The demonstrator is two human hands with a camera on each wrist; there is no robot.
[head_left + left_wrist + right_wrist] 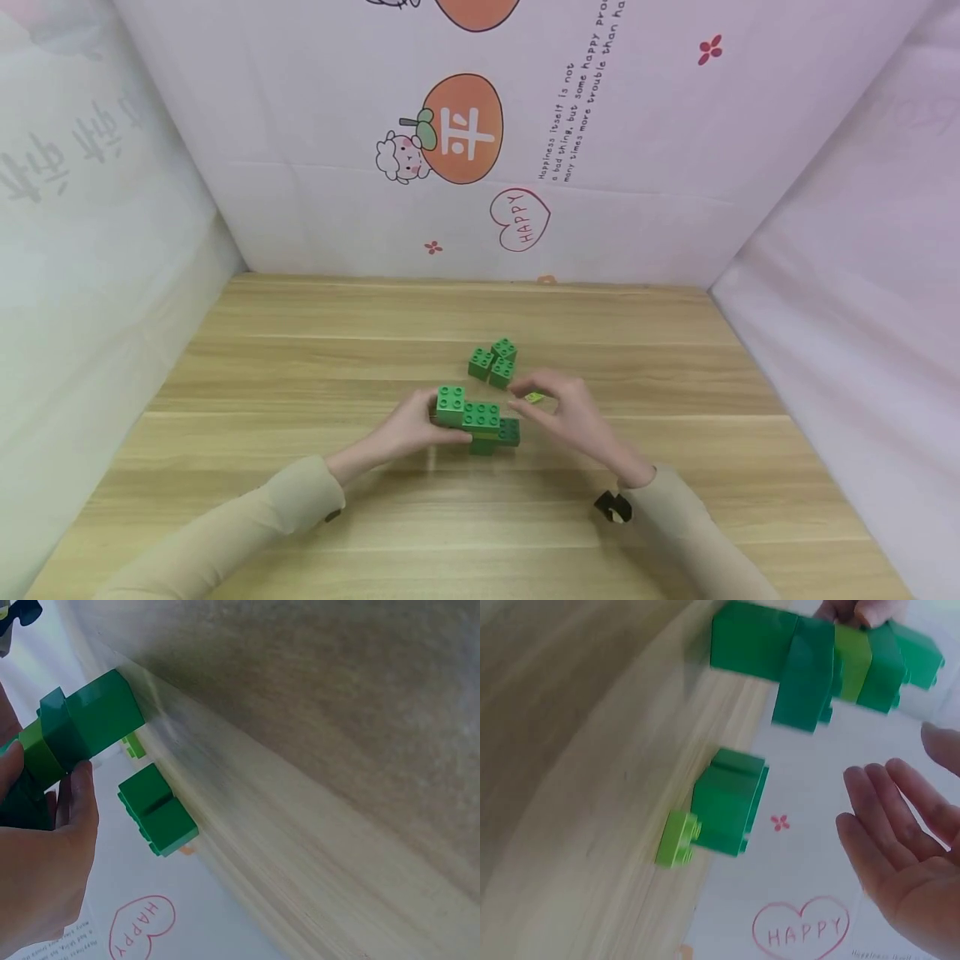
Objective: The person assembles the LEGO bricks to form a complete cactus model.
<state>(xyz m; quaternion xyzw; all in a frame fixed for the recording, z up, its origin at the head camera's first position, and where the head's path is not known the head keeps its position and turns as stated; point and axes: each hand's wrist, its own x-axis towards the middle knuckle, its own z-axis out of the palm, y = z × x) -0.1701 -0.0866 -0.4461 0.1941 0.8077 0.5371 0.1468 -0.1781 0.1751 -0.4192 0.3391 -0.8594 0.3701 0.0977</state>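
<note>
My left hand (405, 429) grips a stack of toy building bricks (482, 415), its thumb on the near side. Green bricks make up most of the stack, with a lime layer (853, 663) between them. One square brick (451, 403) sits on top at the left, and a darker brick (509, 431) juts out at the right. Just right of the stack hovers my right hand (566, 412), fingers loosely bent, apart from the bricks and holding nothing. Beneath its fingertips a small lime brick (535, 397) lies on the table, partly covered in the head view.
Beyond the hands, three loose green bricks (502, 372) stand close together on the wooden table (360, 312). White printed cloth (322, 225) rises behind the table and along both sides. A small black object (613, 507) shows at the right sleeve cuff.
</note>
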